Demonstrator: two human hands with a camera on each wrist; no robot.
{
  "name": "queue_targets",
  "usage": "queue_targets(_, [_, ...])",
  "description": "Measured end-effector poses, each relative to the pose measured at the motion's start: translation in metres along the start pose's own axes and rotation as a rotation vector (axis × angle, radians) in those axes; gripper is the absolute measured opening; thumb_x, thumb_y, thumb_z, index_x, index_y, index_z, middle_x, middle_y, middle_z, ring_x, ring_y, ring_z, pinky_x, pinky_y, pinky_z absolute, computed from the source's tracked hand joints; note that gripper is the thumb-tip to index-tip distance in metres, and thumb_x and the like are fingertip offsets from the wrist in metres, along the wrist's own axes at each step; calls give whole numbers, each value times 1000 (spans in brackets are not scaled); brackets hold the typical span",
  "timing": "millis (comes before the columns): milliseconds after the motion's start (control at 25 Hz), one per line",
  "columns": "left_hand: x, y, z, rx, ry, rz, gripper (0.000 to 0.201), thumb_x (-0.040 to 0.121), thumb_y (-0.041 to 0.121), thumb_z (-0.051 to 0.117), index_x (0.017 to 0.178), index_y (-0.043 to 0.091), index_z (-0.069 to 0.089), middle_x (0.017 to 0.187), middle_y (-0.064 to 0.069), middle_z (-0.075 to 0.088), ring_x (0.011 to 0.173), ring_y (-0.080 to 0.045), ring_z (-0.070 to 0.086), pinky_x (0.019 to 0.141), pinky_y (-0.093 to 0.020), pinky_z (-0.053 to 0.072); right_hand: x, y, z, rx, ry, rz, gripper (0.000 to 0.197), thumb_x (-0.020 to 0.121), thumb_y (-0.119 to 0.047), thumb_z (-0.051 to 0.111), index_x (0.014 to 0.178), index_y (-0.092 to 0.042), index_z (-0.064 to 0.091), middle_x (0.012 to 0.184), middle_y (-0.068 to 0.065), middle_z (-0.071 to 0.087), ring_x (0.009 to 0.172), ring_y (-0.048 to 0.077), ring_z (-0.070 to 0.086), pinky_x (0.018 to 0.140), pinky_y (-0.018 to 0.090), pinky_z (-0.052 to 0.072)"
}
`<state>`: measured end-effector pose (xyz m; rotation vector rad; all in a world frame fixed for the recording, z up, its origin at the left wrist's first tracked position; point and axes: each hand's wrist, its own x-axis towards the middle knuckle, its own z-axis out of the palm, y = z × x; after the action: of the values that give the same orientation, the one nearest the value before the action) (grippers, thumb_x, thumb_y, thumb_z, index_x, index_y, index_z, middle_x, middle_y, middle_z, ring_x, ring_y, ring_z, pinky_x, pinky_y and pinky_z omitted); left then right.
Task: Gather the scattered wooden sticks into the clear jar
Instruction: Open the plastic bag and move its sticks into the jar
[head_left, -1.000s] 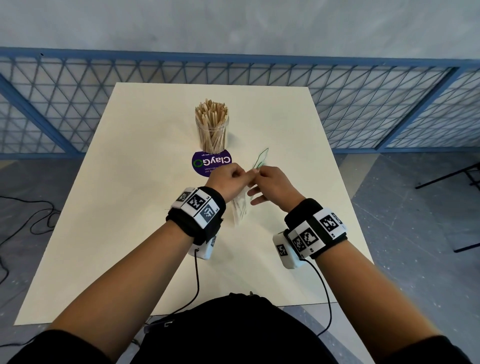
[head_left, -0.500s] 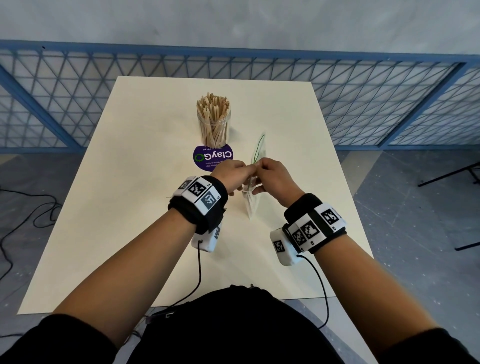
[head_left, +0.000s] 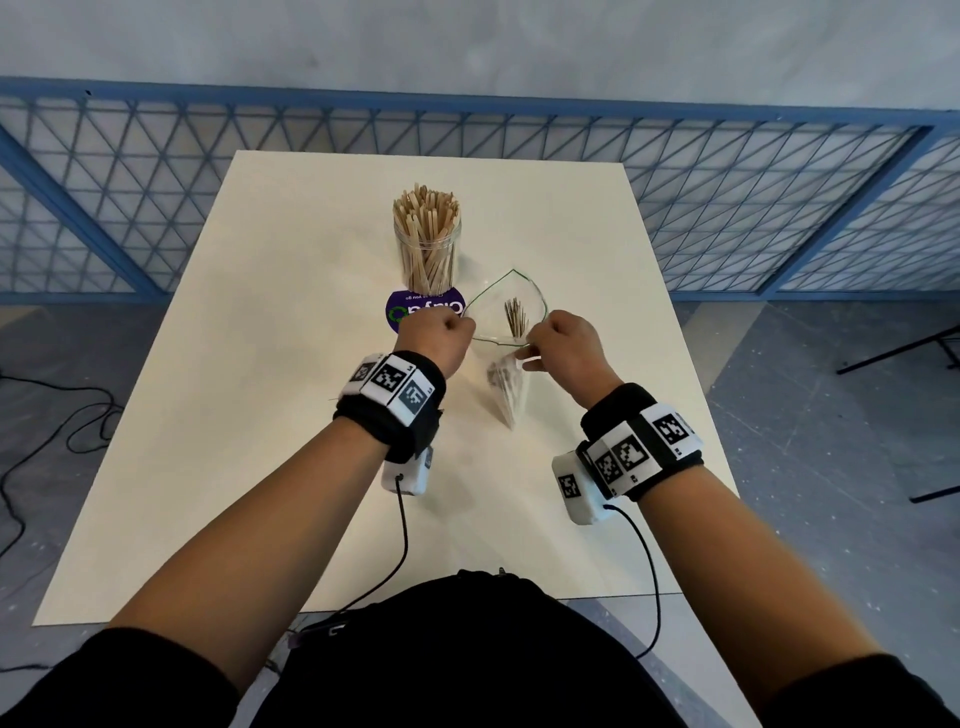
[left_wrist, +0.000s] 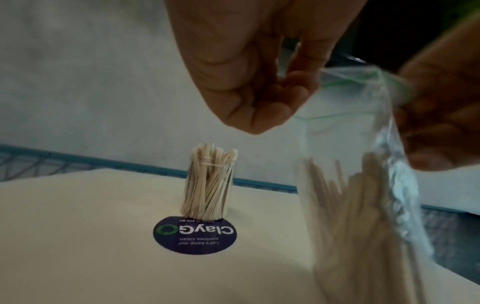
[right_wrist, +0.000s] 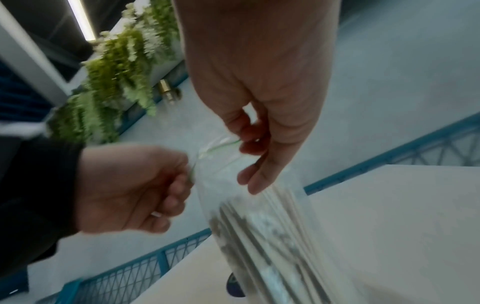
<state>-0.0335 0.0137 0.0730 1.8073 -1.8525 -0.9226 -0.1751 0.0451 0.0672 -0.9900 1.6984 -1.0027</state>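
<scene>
**Both hands hold a clear bag of sticks open above the tabletop**

Left hand (head_left: 439, 340) is curled into a fist, pinching the left side of the mouth of a clear plastic zip bag with a green seal line (head_left: 506, 322). Right hand (head_left: 569, 353) pinches the opposite side of the same mouth between thumb and forefinger, its other fingers loosely extended below. Between them the bag's mouth is pulled wide into a leaf-shaped opening, and the bag hangs down from the two grips toward the pale cream tabletop (head_left: 260, 441), its lower corner near or on the surface; which one cannot be told.

Inside the bag lies a bundle of thin wooden sticks (head_left: 515, 318), their upper ends visible through the opening in the head view. In the left wrist view the same sticks (left_wrist: 358, 216) show blurred through the plastic, standing roughly upright.

Beyond the hands, toward the far middle of the tabletop, stands a clear cylindrical jar (head_left: 427, 249), upright and packed with wooden sticks whose tips fan out above its rim. Just in front of the jar, touching its base in the left wrist view, lies a round purple sticker printed "ClayGo" (left_wrist: 194, 234). The left hand covers part of it in the head view.

A blue metal lattice fence (head_left: 727, 208) runs behind the tabletop.
</scene>
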Motion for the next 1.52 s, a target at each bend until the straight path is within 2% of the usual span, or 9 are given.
queue_targets(200, [0, 0, -1, -64, 0, 43, 10, 83, 13, 58, 74, 12, 55, 71, 4, 51, 75, -16, 47, 64, -14, 29, 4, 3, -2, -225, -68, -57, 18, 85, -8, 43, 68, -7, 46, 73, 12, 50, 75, 23, 52, 67, 38, 46])
queue_targets(360, [-10, 12, -9, -208, -79, 347, 33, 70, -12, 53, 92, 12, 55, 94, 1, 55, 81, -11, 53, 72, -12, 40, 1, 5, 6, -237, -127, -90, 21, 84, -9, 43, 64, -12, 41, 75, 11, 44, 74, 21, 42, 67, 35, 38])
queue_targets(520, [-11, 10, -6, 228, -446, 383, 25, 77, 3, 57, 102, 9, 57, 103, -7, 65, 101, -21, 62, 93, -28, 50, 2, 7, 6, -198, -103, -118, 24, 85, -5, 42, 61, -10, 42, 71, 12, 43, 73, 21, 41, 67, 35, 38])
queue_targets(640, [-2, 1, 0, 405, -474, 400, 22, 91, 17, 52, 106, 8, 65, 105, -10, 68, 101, -24, 61, 91, -26, 45, 1, 10, 2, -163, -20, -77, 24, 87, -19, 43, 66, -7, 46, 70, 10, 45, 70, 21, 43, 61, 30, 35])
queue_targets(760, [9, -3, 3, 35, -301, 279, 23, 94, 18, 50, 92, 7, 70, 94, -12, 69, 86, -25, 64, 89, -35, 52, -4, 25, -8, -298, -47, 142, 49, 95, -37, 34, 60, -5, 49, 64, 7, 53, 56, 23, 49, 50, 25, 36])
queue_targets(880, [8, 12, -5, -580, -193, 39, 28, 96, 9, 47, 73, 11, 63, 76, -6, 62, 66, -20, 60, 58, -23, 57, -13, 44, -13, -375, -207, 390, 62, 97, -48, 19, 70, -7, 57, 79, 5, 62, 59, 21, 53, 53, 25, 37])
queue_targets(1080, [6, 31, -20, -1073, -241, -166, 32, 98, 11, 41, 72, 13, 60, 65, 4, 66, 56, -14, 62, 61, -30, 53, -8, 53, -17, 229, -225, 532, 72, 93, -60, 11, 142, -10, 29, 130, 21, 54, 99, 39, 58, 65, 38, 49])
queue_targets(1240, [0, 35, -16, -1189, -346, -237, 34, 100, 16, 36, 74, 17, 58, 67, 6, 65, 54, -12, 66, 63, -32, 55, -1, 48, -11, 607, -186, 523, 62, 96, -54, 21, 140, -11, 26, 131, 22, 47, 115, 50, 50, 82, 51, 46])
queue_targets(1520, [-7, 29, -11, -1003, -368, -169, 46, 87, -16, 28, 87, 12, 64, 88, 7, 68, 75, -10, 63, 60, -24, 54, 16, 50, -14, 877, 98, 169, 35, 91, -2, 50, 125, 3, 44, 98, 17, 59, 80, 29, 62, 59, 33, 60])
